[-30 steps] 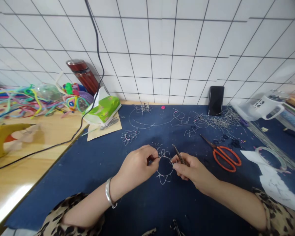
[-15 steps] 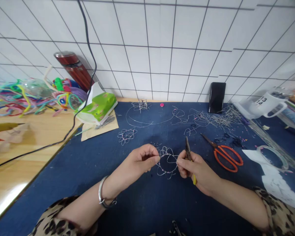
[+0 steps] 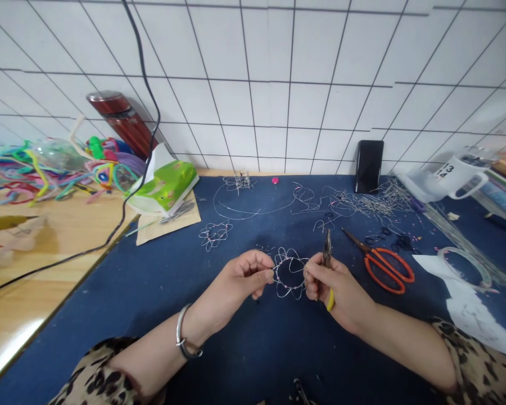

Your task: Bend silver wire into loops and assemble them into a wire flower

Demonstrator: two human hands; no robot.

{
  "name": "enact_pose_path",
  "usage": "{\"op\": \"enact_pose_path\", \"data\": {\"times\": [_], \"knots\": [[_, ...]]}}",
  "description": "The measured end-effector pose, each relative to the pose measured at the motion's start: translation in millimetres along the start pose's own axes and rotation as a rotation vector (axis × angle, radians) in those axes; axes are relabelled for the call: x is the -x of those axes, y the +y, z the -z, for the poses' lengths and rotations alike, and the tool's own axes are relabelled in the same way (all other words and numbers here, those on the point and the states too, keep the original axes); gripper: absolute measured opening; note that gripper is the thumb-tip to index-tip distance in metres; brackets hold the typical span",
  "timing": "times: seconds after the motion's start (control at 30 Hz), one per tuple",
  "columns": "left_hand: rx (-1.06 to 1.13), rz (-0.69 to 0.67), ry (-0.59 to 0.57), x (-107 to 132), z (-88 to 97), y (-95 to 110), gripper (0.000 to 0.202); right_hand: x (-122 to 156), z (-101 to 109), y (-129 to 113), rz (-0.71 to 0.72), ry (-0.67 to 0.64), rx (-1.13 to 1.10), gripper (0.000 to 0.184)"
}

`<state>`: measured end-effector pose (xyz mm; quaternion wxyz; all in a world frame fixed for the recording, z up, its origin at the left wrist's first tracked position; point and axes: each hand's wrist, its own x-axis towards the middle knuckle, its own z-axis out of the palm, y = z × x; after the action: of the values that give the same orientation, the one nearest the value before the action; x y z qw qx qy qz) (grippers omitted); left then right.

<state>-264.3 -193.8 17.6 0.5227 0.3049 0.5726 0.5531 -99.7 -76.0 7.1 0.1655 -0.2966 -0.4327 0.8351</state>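
Observation:
Between my hands is a beaded wire ring [image 3: 290, 288], a loop of thin silver wire with petal-like curves and small pink beads. My left hand [image 3: 249, 274] pinches its left side between thumb and fingertips. My right hand [image 3: 335, 289] pinches the ring's right side with thumb and forefinger. Pliers [image 3: 328, 247] with a yellow handle are also tucked in my right hand, their dark jaws pointing up and away. A similar wire flower [image 3: 216, 233] lies on the blue mat [image 3: 236, 349], beyond my left hand.
Orange-handled scissors [image 3: 390, 270] lie right of my right hand. Farther back are tangled wires [image 3: 375, 199], a phone [image 3: 369, 167] against the wall and a white mug [image 3: 459, 174]. A tissue pack [image 3: 164, 185] sits at the left, near a black cable [image 3: 129, 211].
The pliers' jaws have swung slightly to the right in my right hand. The wire ring has shifted and turned a little; both hands keep their pinch.

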Motion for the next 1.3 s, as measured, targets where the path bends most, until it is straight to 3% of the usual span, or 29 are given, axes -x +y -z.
{"op": "enact_pose_path", "data": {"times": [0.33, 0.7, 1.3], "knots": [[-0.031, 0.023, 0.063, 0.3, -3.4, -2.5, 0.014, -3.9, 1.4, 2.2, 0.014, 0.015, -0.025, 0.022], [-0.003, -0.027, 0.048, 2.7, -4.8, -4.5, 0.016, -3.7, 0.0, 1.6, -0.005, -0.018, 0.012, 0.020], [0.000, -0.035, 0.034, 7.2, -4.3, 0.2, 0.020, 7.6, -1.2, 0.5, 0.066, -0.140, 0.218, 0.013]]}}
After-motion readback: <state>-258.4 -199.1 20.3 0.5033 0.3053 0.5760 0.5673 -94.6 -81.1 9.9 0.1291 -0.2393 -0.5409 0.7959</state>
